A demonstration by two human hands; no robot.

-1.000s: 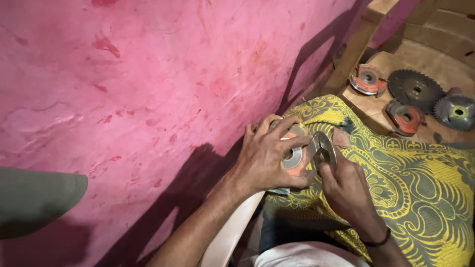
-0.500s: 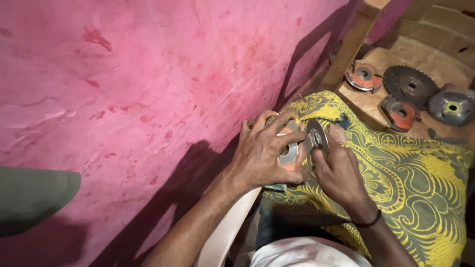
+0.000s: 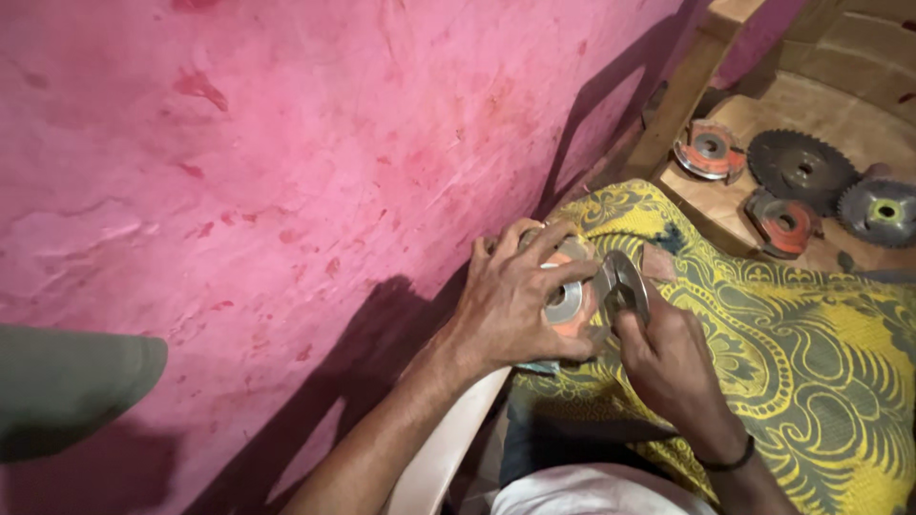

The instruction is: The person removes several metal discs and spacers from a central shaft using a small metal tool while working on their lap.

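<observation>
My left hand [image 3: 515,300] wraps around an orange and grey round cutter head [image 3: 571,303] and holds it on my lap, against a yellow patterned cloth [image 3: 792,353]. My right hand [image 3: 668,362] grips a metal wrench [image 3: 622,284] whose jaw end sits right beside the cutter head's centre. Fingers cover much of the cutter head, so its teeth are mostly hidden.
A pink painted wall [image 3: 286,191] fills the left side. On a wooden surface [image 3: 763,105] at the upper right lie two orange cutter heads [image 3: 708,150] [image 3: 784,221] and two toothed saw blades [image 3: 800,169] [image 3: 883,212]. A white plastic chair arm [image 3: 444,458] runs under my left forearm.
The hands have stayed together on the cutter head. The right hand and the wrench shifted slightly, and the view moved a little closer.
</observation>
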